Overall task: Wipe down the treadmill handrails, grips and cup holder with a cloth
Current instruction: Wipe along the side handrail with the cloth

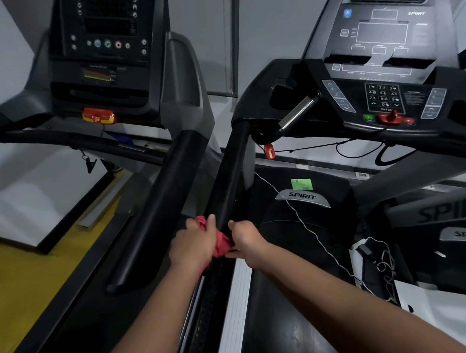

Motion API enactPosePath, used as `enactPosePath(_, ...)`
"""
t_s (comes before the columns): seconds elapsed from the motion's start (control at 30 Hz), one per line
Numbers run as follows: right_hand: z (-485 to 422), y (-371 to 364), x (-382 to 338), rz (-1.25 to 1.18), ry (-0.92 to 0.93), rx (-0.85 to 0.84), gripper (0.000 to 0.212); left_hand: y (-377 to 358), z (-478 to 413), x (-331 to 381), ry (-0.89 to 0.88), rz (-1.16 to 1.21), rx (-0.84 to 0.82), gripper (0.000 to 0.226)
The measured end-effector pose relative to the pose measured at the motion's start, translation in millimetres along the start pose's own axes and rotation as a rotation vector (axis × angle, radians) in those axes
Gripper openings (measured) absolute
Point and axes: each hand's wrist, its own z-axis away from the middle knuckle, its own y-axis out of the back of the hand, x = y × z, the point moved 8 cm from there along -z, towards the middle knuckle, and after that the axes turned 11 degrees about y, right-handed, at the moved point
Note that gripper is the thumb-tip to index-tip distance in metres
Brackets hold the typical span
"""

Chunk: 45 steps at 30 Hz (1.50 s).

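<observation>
Two treadmills are standing side by side, and the edge of a third machine is showing at the far right. One red cloth (221,242) is being held at the lower end of the black left handrail (232,176) of the right-hand treadmill (303,253). Two bare hands are working it. The left hand (193,243) is curling its fingers around the upper bunch of the cloth, and the right hand (245,239) is clenching the other end, right against the rail. The neighbouring treadmill's handrail (161,205) is lying just to the left, untouched. On the right console (381,65) one number keypad (383,95) is showing digits above the word "ENTER", with one green button (368,117) and one red stop knob (389,117) beneath it. "SPIRIT" is reading in white at the console's top right corner and again on the silver badge (302,196) of the motor cover, under one green sticker (301,184). Two more partial "SPIR" markings are showing at the right edge. One metal pulse grip (298,113) is angling out below the console, and one red safety clip (269,150) is hanging on a black cord. The left console (103,35) is carrying one red-and-yellow stop switch (99,116), its printing too blurred to read.
</observation>
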Motion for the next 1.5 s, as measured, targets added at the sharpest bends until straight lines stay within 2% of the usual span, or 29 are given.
enactPosePath(0.07, -2.6, 2.0, 2.3, -0.05, 0.008, 0.055, 0.023, 0.7, 14.2, 8.4, -0.04, -0.178, 0.102, 0.072)
enactPosePath(0.13, -5.0, 5.9, 0.8, -0.054, 0.09, 0.078, 0.021, -1.8, 23.4, 15.9, -0.084, -0.227, 0.133, 0.075)
enactPosePath(0.23, 0.8, 19.4, -19.5, 0.062, 0.419, 0.206, 0.015, -0.1, 20.9, 17.4, -0.115, -0.162, 0.114, 0.067)
enactPosePath(0.3, 14.5, 14.1, -37.8, 0.236, 0.696, 0.197, 0.021, 9.7, 22.8, 21.1, -0.17, 0.031, 0.079, 0.057)
enactPosePath(0.37, 20.9, -4.8, -37.4, 0.399, 0.807, 0.067, 0.034, 18.4, 33.2, 26.0, -0.21, 0.355, 0.0, 0.043)
enactPosePath(0.43, 15.4, -18.4, -22.3, 0.499, 0.754, -0.049, 0.057, 21.8, 40.7, 31.6, -0.239, 0.507, -0.047, 0.033)
enactPosePath(0.5, 7.1, -20.9, -7.2, 0.49, 0.638, -0.078, 0.069, 21.7, 39.7, 33.0, -0.281, 0.511, -0.01, 0.031)
enactPosePath(0.63, 0.1, -20.5, 5.4, 0.325, 0.505, -0.056, 0.069, 26.5, 32.8, 27.5, -0.389, 0.42, 0.197, 0.024)
enactPosePath(0.7, -5.4, -17.3, 15.3, 0.253, 0.388, -0.042, 0.064, 22.0, 22.4, 21.8, -0.369, 0.389, 0.241, 0.024)
enactPosePath(0.77, -6.5, -17.3, 24.7, 0.182, 0.271, -0.064, 0.059, 8.9, 0.8, 10.3, -0.211, 0.4, 0.136, 0.028)
enactPosePath(0.83, -4.6, -19.7, 29.5, 0.059, 0.194, -0.102, 0.058, -10.9, -13.2, 2.5, -0.031, 0.439, -0.084, 0.041)
enactPosePath(0.9, -2.2, -23.2, 29.7, -0.03, 0.15, -0.132, 0.057, -22.5, -17.3, 3.1, 0.027, 0.415, -0.207, 0.053)
enactPosePath(0.97, -3.7, -24.5, 28.5, 0.017, 0.161, -0.109, 0.057, -25.7, -19.9, 6.8, 0.041, 0.385, -0.258, 0.061)
enactPosePath(1.1, -6.3, -24.6, 19.3, 0.221, 0.34, 0.018, 0.059, -31.3, -27.7, 13.5, 0.065, 0.424, -0.364, 0.078)
enactPosePath(1.17, -13.8, -23.7, 14.4, 0.303, 0.371, 0.052, 0.059, -38.6, -37.7, 12.1, 0.049, 0.445, -0.363, 0.078)
enactPosePath(1.27, -31.4, -18.6, 6.5, 0.293, 0.295, 0.104, 0.057, -41.4, -41.0, 7.3, 0.037, 0.471, -0.326, 0.092)
enactPosePath(1.43, -44.2, -5.6, 6.5, 0.126, 0.116, 0.08, 0.054, -24.3, -21.7, 7.9, 0.066, 0.478, -0.253, 0.064)
enactPosePath(1.5, -42.0, -2.7, 10.7, 0.199, 0.114, 0.072, 0.055, -21.4, -23.2, 7.9, 0.079, 0.466, -0.216, 0.061)
